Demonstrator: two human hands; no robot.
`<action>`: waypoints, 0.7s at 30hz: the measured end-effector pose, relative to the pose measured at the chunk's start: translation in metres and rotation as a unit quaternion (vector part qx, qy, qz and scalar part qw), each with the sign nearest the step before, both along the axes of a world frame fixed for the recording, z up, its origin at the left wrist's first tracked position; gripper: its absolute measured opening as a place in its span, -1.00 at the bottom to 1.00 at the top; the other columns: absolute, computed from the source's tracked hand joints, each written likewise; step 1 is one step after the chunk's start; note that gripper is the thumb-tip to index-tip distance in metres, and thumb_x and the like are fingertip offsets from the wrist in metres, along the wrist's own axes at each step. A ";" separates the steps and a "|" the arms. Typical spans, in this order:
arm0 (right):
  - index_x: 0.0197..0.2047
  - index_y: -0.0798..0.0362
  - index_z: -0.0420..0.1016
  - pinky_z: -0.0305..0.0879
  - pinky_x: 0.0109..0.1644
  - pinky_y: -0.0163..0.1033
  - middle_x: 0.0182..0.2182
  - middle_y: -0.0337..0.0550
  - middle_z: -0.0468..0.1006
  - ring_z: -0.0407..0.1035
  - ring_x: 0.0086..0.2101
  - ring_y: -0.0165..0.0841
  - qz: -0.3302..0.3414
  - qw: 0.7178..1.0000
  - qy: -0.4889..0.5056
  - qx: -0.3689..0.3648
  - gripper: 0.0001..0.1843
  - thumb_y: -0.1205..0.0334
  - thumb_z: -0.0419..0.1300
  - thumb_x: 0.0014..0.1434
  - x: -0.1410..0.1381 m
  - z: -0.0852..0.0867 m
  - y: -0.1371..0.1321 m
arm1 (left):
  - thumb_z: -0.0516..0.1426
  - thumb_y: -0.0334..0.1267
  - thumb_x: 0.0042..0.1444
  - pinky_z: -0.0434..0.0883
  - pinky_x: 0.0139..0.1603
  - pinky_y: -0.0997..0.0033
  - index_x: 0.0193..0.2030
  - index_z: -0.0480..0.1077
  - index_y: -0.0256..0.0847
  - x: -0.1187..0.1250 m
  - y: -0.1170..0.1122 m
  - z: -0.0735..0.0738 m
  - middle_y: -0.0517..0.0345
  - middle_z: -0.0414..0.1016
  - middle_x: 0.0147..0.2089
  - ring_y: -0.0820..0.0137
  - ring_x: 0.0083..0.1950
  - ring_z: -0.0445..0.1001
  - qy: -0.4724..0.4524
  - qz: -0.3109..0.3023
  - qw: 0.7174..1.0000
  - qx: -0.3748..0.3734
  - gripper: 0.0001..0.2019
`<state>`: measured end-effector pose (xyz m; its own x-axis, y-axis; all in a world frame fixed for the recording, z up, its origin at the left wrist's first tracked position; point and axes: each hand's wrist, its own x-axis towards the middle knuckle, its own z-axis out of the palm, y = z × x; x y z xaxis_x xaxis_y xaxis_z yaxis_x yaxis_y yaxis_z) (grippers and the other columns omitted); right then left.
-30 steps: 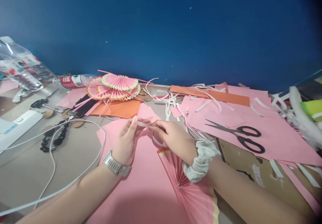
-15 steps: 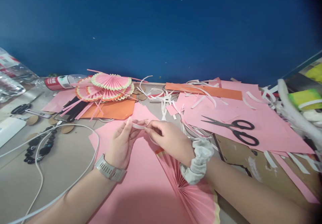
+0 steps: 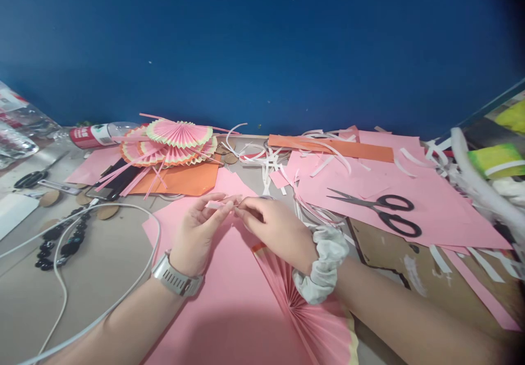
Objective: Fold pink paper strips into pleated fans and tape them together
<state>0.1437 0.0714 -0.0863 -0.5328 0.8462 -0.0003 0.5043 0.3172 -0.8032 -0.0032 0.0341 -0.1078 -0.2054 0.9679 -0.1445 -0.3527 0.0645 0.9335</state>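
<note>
My left hand [image 3: 199, 228] pinches a short pale pink paper strip [image 3: 214, 204] between thumb and fingers. Right beside it, my right hand [image 3: 270, 220] has its fingertips closed at the strip's other end, and the two hands meet there. Beneath both hands lies a large pink paper sheet [image 3: 229, 305]. A pleated pink paper fan [image 3: 303, 313] with a pale yellow edge rests partly under my right wrist. More pleated paper fans [image 3: 180, 135], pink with orange and yellow-green edges, are stacked farther back on the left.
Open black-handled scissors [image 3: 394, 212] lie on pink sheets [image 3: 447, 217] to the right. White paper scraps [image 3: 271, 162] and an orange strip [image 3: 336, 148] lie behind my hands. On the left are a white cable [image 3: 158, 228], a beaded bracelet [image 3: 71, 244], a phone [image 3: 112, 181] and plastic bottles [image 3: 92, 135].
My left thumb has come down toward my right fingertips and now presses on the strip. The strip's free end points left. My right hand has barely moved.
</note>
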 end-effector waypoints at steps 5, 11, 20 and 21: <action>-0.44 0.04 0.39 0.00 -0.49 -0.37 -0.60 -0.35 0.37 0.16 -0.58 -0.52 0.008 1.000 -0.007 -0.026 -0.70 0.12 -0.03 0.23 -0.001 0.000 -0.001 | 0.18 -0.22 0.05 0.48 -0.18 0.36 -0.26 0.41 -0.27 0.000 0.001 -0.003 0.03 0.58 -0.21 0.29 -0.16 0.54 0.027 0.000 0.999 0.022 -0.83; -0.40 0.03 0.42 0.02 -0.47 -0.35 -0.56 -0.32 0.41 0.22 -0.55 -0.50 -0.003 1.000 -0.015 -0.025 -0.70 0.11 -0.03 0.23 -0.001 0.000 -0.001 | 0.10 -0.11 0.13 0.48 -0.23 0.36 -0.18 0.41 -0.27 0.000 0.003 -0.006 -0.02 0.57 -0.20 0.27 -0.17 0.55 0.001 0.005 1.000 0.015 -0.74; -0.33 0.05 0.39 0.08 -0.39 -0.34 -0.47 -0.29 0.48 0.31 -0.45 -0.47 0.003 1.000 0.005 -0.006 -0.77 0.20 -0.05 0.24 0.000 -0.004 0.000 | 0.19 -0.19 0.05 0.41 -0.04 0.37 -0.18 0.39 -0.21 0.004 -0.008 0.001 0.03 0.52 -0.09 0.28 -0.01 0.47 0.109 -0.028 0.991 0.075 -0.78; -0.30 0.04 0.39 0.09 -0.38 -0.34 -0.45 -0.28 0.49 0.32 -0.43 -0.47 0.004 1.000 0.006 -0.005 -0.78 0.22 -0.05 0.23 0.000 -0.004 -0.001 | 0.23 -0.24 0.00 0.40 -0.01 0.38 -0.15 0.38 -0.19 0.004 -0.009 0.001 0.06 0.51 -0.07 0.30 0.00 0.45 0.135 -0.035 0.987 0.074 -0.75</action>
<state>0.1440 0.0708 -0.0904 -0.5389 0.8424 -0.0021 0.4929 0.3133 -0.8118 0.0004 0.0250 -0.1069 -0.1497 0.9874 0.0516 -0.0885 -0.0653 0.9939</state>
